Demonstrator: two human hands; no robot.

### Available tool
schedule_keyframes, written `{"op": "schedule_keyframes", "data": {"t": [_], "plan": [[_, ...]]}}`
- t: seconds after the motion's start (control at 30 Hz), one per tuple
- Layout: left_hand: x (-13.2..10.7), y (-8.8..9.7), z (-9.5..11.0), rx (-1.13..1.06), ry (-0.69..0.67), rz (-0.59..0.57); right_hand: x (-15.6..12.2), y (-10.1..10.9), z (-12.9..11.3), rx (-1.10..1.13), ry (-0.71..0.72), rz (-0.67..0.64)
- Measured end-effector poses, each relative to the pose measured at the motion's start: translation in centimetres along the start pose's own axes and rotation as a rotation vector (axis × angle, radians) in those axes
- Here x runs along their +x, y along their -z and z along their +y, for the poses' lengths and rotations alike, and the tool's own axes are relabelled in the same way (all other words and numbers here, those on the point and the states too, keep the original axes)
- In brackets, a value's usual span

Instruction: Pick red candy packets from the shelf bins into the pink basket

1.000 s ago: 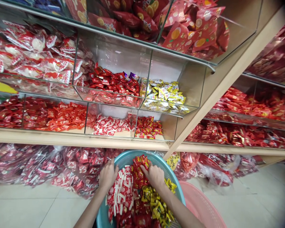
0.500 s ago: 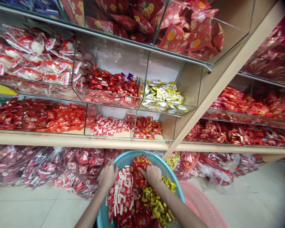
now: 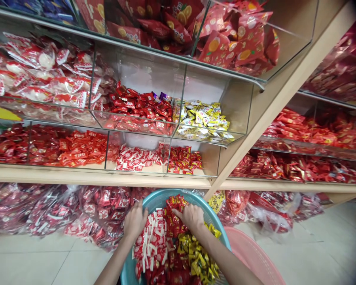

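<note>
A blue-green plastic basket (image 3: 225, 237) full of wrapped candies stands low in front of me. My left hand (image 3: 135, 219) is closed over its left rim, with the fingers hidden behind the hand. My right hand (image 3: 192, 217) is inside the basket, curled down on red wrapped candies (image 3: 175, 204) near the far side; its thumb points left and the other fingertips are hidden. Red-and-white candies (image 3: 151, 239) fill the left of the basket. Yellow wrapped candies (image 3: 200, 259) lie under and beside my right forearm, and darker red ones (image 3: 178, 273) are at the near middle.
A pink basket (image 3: 252, 253) is on the tiled floor, partly behind the blue-green one. Ahead stands a wooden shelf (image 3: 136, 180) with clear-fronted bins, including red-and-white candies (image 3: 139, 158) and yellow-white candies (image 3: 206, 114). Plastic bags of candy (image 3: 56, 209) lie under it.
My right hand has shifted very slightly to the right over the red candies. My left hand stays on the rim, and the basket has not visibly moved.
</note>
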State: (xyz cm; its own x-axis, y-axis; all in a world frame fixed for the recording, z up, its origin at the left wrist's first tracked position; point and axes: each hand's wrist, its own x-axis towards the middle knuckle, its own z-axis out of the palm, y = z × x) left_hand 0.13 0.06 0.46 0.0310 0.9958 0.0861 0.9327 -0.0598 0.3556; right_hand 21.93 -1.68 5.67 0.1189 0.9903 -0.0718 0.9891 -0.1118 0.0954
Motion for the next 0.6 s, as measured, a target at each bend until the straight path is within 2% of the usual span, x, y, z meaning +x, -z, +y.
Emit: {"op": "schedule_keyframes", "data": {"t": [0.1, 0.23, 0.3, 0.37, 0.47, 0.6], "plan": [[0.1, -0.3, -0.2, 0.016, -0.006, 0.003, -0.6, 2.7, 0.0, 0.016, 0.015, 0.028], [0.1, -0.6, -0.4, 0.014, -0.02, 0.013, -0.9, 8.9, 0.9, 0.061, 0.089, 0.145], [0.1, -0.6, -0.4, 0.011, -0.022, 0.012, 0.2, 12.2, 2.0, 0.126, 0.194, 0.186], [0.1, -0.5, -0.3, 0.007, -0.019, 0.011, 2.2, 14.8, 3.3, 0.189, 0.213, 0.239], [0.0, -0.3, -0.2, 0.016, -0.014, 0.009, 6.3, 16.4, 5.1, 0.242, 0.184, 0.147], [-0.1, -0.1, -0.2, 0.028, -0.002, -0.006, 10.7, 15.4, 5.7, 0.289, 0.228, -0.071]]}}
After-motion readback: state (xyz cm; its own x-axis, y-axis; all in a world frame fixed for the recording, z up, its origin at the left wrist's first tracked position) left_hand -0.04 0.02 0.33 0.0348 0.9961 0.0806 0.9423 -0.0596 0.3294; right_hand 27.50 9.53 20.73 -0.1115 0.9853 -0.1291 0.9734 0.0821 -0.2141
